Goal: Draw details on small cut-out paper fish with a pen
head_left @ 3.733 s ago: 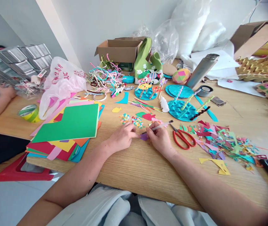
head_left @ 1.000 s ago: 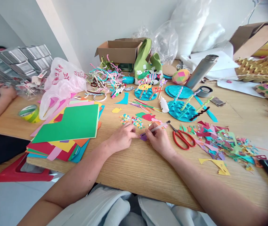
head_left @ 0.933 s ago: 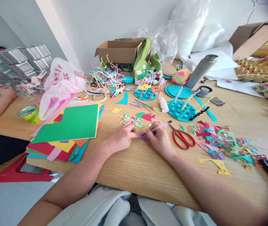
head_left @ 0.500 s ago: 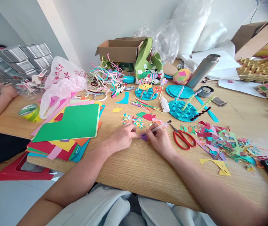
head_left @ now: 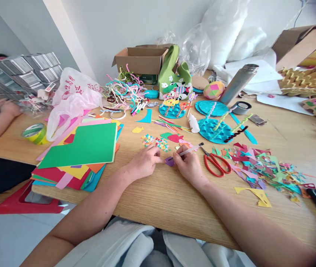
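Note:
My right hand (head_left: 188, 163) is closed around a pen (head_left: 191, 148) with a clear barrel, its tip down at a small purple paper cutout (head_left: 169, 161). From the other side, my left hand (head_left: 143, 162) has its fingers bent together, with fingertips holding the cutout's left edge against the table. Just beyond the hands lie piles of small coloured paper dots (head_left: 162, 144) and red, green and pink paper fish (head_left: 176, 138). A yellow paper fish (head_left: 138, 129) lies farther left. Red-handled scissors (head_left: 217, 164) rest right of my right hand.
Coloured paper sheets (head_left: 91, 144) are stacked at left, beside a tape roll (head_left: 35, 132). Paper scraps (head_left: 274, 167) cover the right side. Behind are a glue bottle (head_left: 193, 123), blue discs (head_left: 216, 130), pipe cleaners (head_left: 121, 91) and a steel flask (head_left: 238, 84). Another person's hands (head_left: 9, 108) are at far left.
The pen's upper end has shifted very slightly right while its tip stays at the purple cutout. My left hand holds its place.

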`<state>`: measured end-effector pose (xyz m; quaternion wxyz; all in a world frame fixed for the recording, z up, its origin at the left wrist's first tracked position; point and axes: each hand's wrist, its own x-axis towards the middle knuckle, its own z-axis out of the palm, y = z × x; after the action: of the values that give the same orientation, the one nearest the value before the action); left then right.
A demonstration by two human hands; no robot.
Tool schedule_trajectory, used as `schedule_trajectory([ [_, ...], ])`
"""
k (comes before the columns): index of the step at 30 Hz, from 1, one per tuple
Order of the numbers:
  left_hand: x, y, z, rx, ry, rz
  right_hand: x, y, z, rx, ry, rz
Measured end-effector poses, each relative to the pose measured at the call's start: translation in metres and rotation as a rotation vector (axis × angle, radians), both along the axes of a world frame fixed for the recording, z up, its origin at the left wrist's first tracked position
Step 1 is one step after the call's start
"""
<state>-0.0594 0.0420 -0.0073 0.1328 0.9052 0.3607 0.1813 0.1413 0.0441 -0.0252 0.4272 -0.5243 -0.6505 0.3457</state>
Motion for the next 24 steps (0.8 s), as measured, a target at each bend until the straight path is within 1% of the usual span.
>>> schedule_trajectory([
  [9, -0.0005, 0.0005, -0.0009, 0.004, -0.005, -0.005, -0.0008, -0.0008, 0.0012, -0.042, 0.014, 0.033],
  [17, -0.0007, 0.0013, -0.0034, 0.001, -0.01, 0.003, -0.0001, -0.0008, -0.0012, -0.042, 0.008, 0.044],
  [24, -0.0007, 0.0008, -0.0016, -0.015, -0.011, 0.002, 0.0, -0.0009, -0.0001, -0.022, 0.03, 0.03],
])
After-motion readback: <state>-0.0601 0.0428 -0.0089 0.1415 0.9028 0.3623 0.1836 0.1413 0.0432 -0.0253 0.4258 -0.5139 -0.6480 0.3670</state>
